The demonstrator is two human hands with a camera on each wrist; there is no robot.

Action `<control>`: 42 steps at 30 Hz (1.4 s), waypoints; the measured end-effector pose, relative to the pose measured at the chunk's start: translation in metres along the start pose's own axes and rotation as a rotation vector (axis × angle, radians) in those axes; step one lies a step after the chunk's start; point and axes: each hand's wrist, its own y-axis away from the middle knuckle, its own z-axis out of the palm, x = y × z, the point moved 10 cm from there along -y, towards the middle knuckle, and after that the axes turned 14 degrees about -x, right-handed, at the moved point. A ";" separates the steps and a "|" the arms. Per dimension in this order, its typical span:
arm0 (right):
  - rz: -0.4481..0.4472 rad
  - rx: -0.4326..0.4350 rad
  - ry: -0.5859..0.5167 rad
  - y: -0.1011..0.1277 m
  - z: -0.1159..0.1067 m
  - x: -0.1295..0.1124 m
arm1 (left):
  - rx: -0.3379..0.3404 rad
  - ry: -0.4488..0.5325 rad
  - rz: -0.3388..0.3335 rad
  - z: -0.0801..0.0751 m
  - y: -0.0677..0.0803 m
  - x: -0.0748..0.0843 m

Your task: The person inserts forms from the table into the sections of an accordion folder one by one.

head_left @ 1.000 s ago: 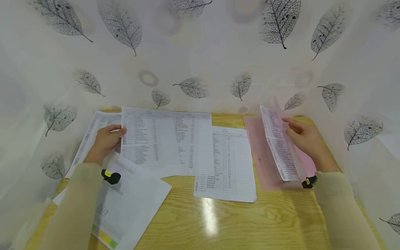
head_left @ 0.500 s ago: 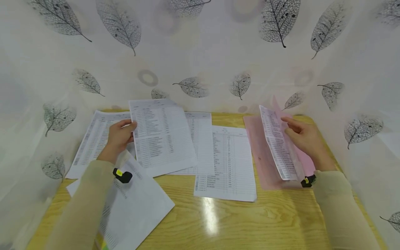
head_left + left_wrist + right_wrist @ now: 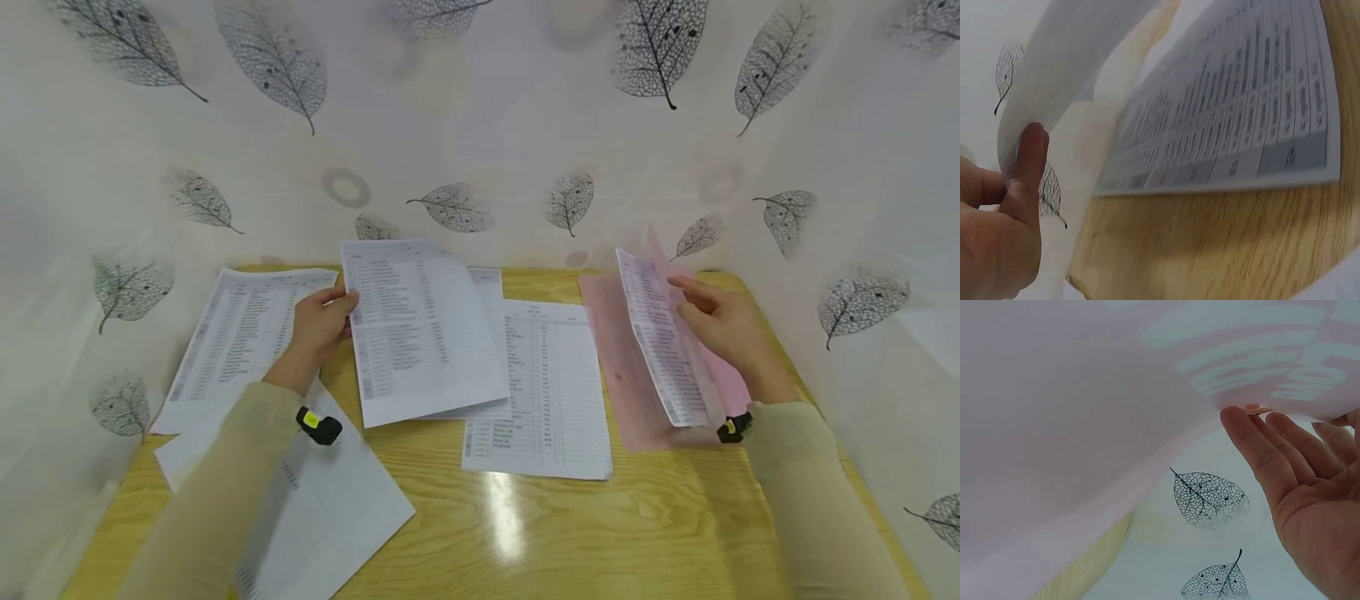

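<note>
Your left hand [image 3: 318, 321] pinches the left edge of a printed sheet [image 3: 423, 329] and holds it lifted above the papers near the far edge of the table [image 3: 525, 533], left of its middle. Your right hand [image 3: 720, 321], with straight fingers, props up the raised flap of the pink folder [image 3: 622, 375] and a printed page [image 3: 663, 346] inside it, near the far right corner.
</note>
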 end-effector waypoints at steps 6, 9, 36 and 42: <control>0.039 -0.024 -0.006 0.000 0.002 0.003 | -0.086 -0.036 -0.019 0.034 -0.001 -0.003; 0.047 -0.028 0.008 0.000 0.003 0.003 | -0.102 -0.050 -0.033 0.049 0.000 -0.007; -0.008 0.020 0.037 0.001 -0.002 -0.002 | -0.147 0.186 0.050 0.181 -0.014 0.001; 0.023 -0.012 -0.010 -0.001 -0.002 0.002 | -0.147 0.195 0.054 0.208 -0.017 0.003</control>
